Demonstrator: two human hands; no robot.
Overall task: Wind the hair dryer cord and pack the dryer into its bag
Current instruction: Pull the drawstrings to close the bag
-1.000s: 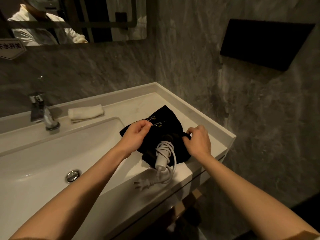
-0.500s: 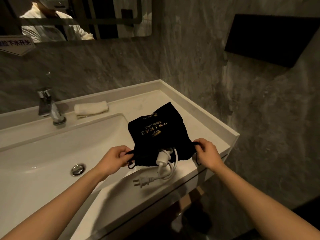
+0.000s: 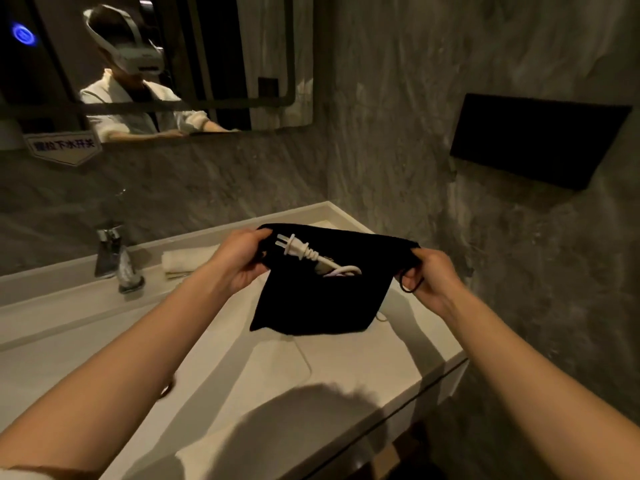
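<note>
Head view shows a black fabric drawstring bag (image 3: 322, 306) held up above the pale stone vanity counter (image 3: 346, 382), its mouth stretched wide between both hands. The left hand (image 3: 239, 261) is clenched on the bag's left rim, and the right hand (image 3: 429, 275) pinches the right rim with a loop of the thin black drawstring (image 3: 410, 287) hanging below its fingers. A white two-pin plug (image 3: 294, 245) and a short bend of white cord (image 3: 341, 270) poke out of the opening, the plug pointing toward the left hand. The dryer's body cannot be seen; judging by how the bag hangs, it is probably inside.

By that reading, the packing is almost finished: the cord looks gathered and the dryer bagged. What appears left is tucking the plug and the loose bend below the rim, then pulling the drawstring shut. A chrome faucet (image 3: 116, 258) and a folded white towel (image 3: 188, 259) sit on the counter behind, well apart from the bag.
</note>
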